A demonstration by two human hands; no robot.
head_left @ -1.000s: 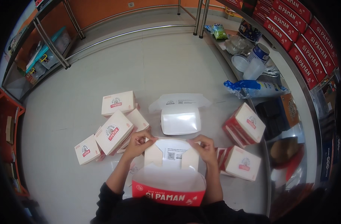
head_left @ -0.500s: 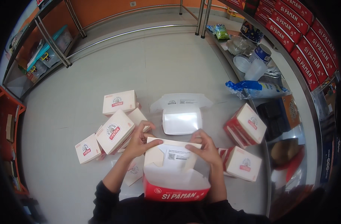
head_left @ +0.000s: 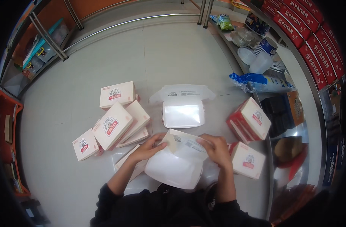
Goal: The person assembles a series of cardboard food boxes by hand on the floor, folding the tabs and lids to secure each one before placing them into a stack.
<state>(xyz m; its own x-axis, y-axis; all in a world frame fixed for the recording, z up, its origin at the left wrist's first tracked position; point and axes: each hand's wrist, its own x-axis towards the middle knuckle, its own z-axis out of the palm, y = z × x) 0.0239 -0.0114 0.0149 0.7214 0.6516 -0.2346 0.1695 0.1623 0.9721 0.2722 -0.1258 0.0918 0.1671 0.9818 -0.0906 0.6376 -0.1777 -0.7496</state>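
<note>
Close to my body, an open paper food box (head_left: 175,168) shows its white inside, with its lid raised at the far side. My left hand (head_left: 149,148) is closed on the lid's left edge, the thumb on a cream side flap. On the opposite edge my right hand (head_left: 217,148) grips the lid, thumb inside and fingers behind. Just beyond stands a second open box (head_left: 183,112), its lid spread away from me. Closed white boxes (head_left: 112,125) lie in an uneven pile to the left. Some fingertips are hidden behind the lid.
To the right, red-sided closed boxes (head_left: 253,117) sit stacked, with another closed box (head_left: 249,160) nearer me. A metal shelf along the right holds a blue plastic pack (head_left: 262,82), paper cups (head_left: 265,47) and stacked red boxes (head_left: 313,64). Metal table legs (head_left: 203,15) stand at the back.
The held box has tilted so that its white inside faces up and its red front no longer shows. Both hands have moved from the lid's top edge to its sides.
</note>
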